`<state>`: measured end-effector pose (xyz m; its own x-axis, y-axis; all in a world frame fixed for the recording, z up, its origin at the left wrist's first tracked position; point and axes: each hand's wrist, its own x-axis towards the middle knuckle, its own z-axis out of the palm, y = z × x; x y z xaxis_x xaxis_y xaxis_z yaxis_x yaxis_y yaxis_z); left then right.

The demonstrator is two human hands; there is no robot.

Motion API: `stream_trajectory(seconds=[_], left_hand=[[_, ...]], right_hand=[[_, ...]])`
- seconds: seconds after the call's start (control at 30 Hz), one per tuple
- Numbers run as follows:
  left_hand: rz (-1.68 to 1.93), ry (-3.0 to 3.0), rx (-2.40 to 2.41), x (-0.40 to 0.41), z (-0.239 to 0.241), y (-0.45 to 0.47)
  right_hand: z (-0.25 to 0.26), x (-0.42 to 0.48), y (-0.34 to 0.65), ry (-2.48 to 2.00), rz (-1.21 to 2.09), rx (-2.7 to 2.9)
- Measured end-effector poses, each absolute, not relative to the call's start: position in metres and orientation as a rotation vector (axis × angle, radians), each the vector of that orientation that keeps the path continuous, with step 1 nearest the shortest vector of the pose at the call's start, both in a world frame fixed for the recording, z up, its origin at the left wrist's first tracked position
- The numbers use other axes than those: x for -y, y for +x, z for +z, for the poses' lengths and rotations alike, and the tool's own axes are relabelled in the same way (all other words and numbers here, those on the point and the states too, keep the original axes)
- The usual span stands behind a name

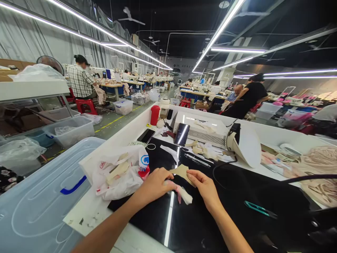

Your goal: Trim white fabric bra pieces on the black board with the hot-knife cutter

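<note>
Both hands meet over the glossy black table top [158,225]. My right hand [204,184] pinches the right edge of a beige fabric piece [181,171] between thumb and fingers. My left hand [156,184] is closed at the left end of that same piece. Below its fingers hangs a small pink and white scrap of cloth [185,195], which the left thumb seems to press. Just left of my left hand lies a white plastic bag [118,188] with beige scraps in it.
Teal thread snips [259,209] lie to the right. Behind my hands are pens [197,160], beige scraps [205,149], a phone [146,136] and a white lamp-like device [243,147]. A blue lidded bin [52,196] stands left. Co-workers sit at sewing tables beyond.
</note>
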<state>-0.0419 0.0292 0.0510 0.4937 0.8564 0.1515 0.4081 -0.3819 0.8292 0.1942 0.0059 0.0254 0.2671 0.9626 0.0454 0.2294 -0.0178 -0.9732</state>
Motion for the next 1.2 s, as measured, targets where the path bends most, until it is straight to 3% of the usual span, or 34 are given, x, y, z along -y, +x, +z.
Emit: stream_trajectory(seconds=[0.23, 0.63, 1.0, 1.2], left_hand=[[0.634, 2.218, -0.953, -0.028, 0.039, -0.038], [0.752, 2.121, -0.905, -0.025, 0.055, -0.037], [0.821, 1.902, -0.927, -0.024, 0.062, -0.035], [0.878, 1.673, -0.965, -0.035, 0.053, -0.034]], right_hand=[[0.020, -0.009, 0.193, -1.565, 0.640, 1.500], [0.024, -0.004, 0.189, -1.552, 0.410, 1.642], [0.042, 0.031, 0.168, -1.417, 0.640, 1.755], [0.031, 0.033, 0.175, -1.461, 0.563, 1.665]])
